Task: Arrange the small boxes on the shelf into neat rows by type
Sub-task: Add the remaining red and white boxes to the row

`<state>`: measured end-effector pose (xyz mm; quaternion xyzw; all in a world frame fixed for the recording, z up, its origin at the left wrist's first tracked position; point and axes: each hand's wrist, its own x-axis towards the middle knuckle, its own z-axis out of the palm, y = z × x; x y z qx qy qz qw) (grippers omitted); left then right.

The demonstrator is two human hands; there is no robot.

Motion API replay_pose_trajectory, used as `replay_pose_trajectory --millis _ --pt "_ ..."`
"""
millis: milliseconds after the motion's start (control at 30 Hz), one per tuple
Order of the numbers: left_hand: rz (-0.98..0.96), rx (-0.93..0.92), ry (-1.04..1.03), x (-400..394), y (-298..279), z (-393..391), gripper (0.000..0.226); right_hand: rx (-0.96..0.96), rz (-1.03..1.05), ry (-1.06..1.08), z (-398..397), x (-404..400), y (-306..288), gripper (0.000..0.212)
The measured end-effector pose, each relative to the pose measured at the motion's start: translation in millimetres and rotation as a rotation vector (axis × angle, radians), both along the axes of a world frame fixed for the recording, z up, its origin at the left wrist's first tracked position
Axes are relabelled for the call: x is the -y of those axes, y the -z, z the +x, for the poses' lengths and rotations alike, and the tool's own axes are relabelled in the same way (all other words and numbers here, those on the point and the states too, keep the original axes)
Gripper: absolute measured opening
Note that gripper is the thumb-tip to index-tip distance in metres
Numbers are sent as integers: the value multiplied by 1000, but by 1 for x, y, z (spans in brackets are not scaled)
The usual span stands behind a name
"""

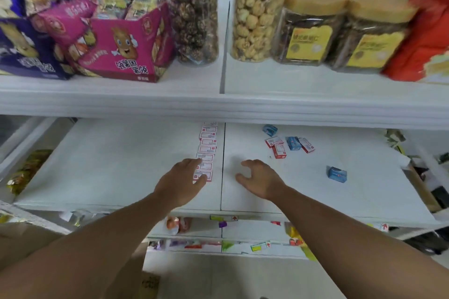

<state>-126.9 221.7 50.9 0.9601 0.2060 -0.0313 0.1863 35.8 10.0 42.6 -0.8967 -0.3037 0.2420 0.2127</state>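
Observation:
A straight row of several small red-and-white boxes lies on the white shelf, just left of its centre seam. My left hand rests flat at the row's near end, fingertips touching the nearest boxes. My right hand hovers open just right of the seam, holding nothing. Farther right lies a loose cluster: red boxes and a blue box. Another blue box sits behind them. A third blue box lies alone at the right.
The upper shelf overhangs the work area, carrying snack cartons, tall popcorn tubs and lidded jars. Lower shelves with price tags sit below the front edge. Packaged goods crowd both sides.

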Motion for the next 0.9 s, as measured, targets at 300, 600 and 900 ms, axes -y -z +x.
replay_pose_trajectory --millis 300,600,900 --pt "161 -34 -16 65 -27 37 54 55 -67 -126 39 46 -8 66" --pt "171 -102 35 126 -20 48 55 96 -90 -95 40 117 4 65" --pt "106 64 113 153 -40 60 55 194 -175 47 16 180 -34 64"
